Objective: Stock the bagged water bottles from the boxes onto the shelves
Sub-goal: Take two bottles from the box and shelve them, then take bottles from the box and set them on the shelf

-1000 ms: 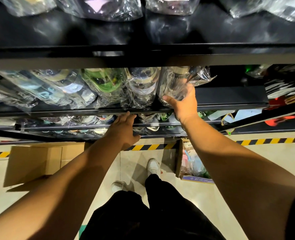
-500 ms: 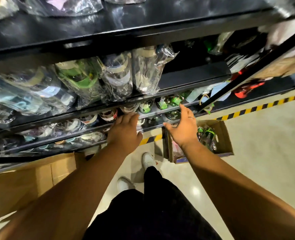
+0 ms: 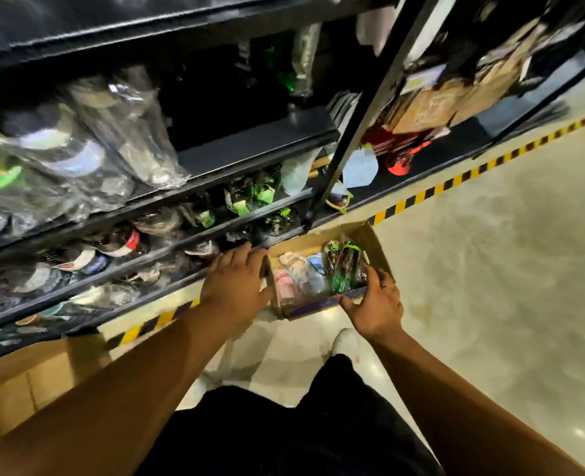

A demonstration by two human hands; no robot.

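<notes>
Left hand (image 3: 236, 283) released at nine o'clock of the box (image 3: 315, 309); right hand (image 3: 375, 304) spread, empty, at four o'clock beside bagged bottles (image 3: 344, 266).

Middle shelf (image 3: 260, 146) has open room right of the bagged bottles (image 3: 123, 132), up to the black upright post (image 3: 356, 125). Lower shelves (image 3: 167, 249) look crammed, though it's blurry. Box (image 3: 377, 242) is open-topped, and the floor (image 3: 507, 269) to its right is free.

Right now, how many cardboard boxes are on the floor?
2. An open box holding bagged bottles sits beside the shelving. A second box lies at lower left, partly out of frame. More may be hidden or out of view.
</notes>
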